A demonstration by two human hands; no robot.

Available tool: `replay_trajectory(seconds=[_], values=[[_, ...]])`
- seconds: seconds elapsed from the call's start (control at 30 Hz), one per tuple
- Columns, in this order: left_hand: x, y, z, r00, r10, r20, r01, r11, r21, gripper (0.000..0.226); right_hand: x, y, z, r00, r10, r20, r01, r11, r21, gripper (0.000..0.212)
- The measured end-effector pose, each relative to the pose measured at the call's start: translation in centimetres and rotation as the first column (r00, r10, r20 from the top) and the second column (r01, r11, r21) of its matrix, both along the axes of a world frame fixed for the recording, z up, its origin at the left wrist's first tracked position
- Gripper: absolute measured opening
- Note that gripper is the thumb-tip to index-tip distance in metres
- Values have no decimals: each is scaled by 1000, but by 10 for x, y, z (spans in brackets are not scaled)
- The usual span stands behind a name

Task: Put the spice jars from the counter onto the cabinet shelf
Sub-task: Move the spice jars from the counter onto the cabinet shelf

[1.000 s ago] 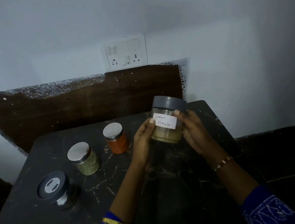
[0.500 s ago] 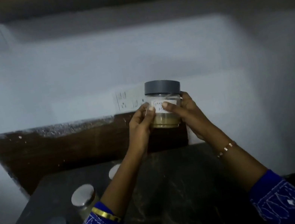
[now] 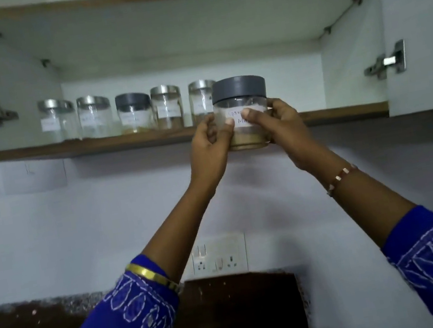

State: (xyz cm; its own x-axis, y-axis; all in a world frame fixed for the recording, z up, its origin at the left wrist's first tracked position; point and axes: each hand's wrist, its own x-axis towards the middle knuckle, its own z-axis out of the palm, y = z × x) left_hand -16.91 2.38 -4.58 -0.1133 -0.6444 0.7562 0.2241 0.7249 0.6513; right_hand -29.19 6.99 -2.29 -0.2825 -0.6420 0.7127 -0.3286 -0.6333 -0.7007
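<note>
Hands, left hand (image 3: pixel 211 147) and right hand (image 3: pixel 278 121), clamp opposite sides of the grey-lidded spice jar (image 3: pixel 241 113), raised before the cabinet shelf (image 3: pixel 90 145) edge; clear, rigid, probably slippery and breakable, light with little powder; hold the walls, not the lid.

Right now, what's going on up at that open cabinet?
A person is lifting a grey-lidded spice jar toward the cabinet shelf, with the left hand and the right hand each keeping a grip on one side of it. The jar is in the air in front of the shelf's edge, not yet set down. Five labelled jars already stand in a row on the shelf's left part; the stretch to their right looks free.
</note>
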Motion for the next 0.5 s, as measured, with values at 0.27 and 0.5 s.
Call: replay_trajectory(seconds=[0.27, 0.5], values=[[-20, -31, 70, 971, 207, 116, -191, 972, -136, 47, -19, -34, 56, 990, -137, -44, 135, 989, -54, 60], [-40, -68, 78, 954, 233, 189, -216, 971, -107, 47, -37, -65, 63, 936, -292, -199, 282, 956, -76, 53]])
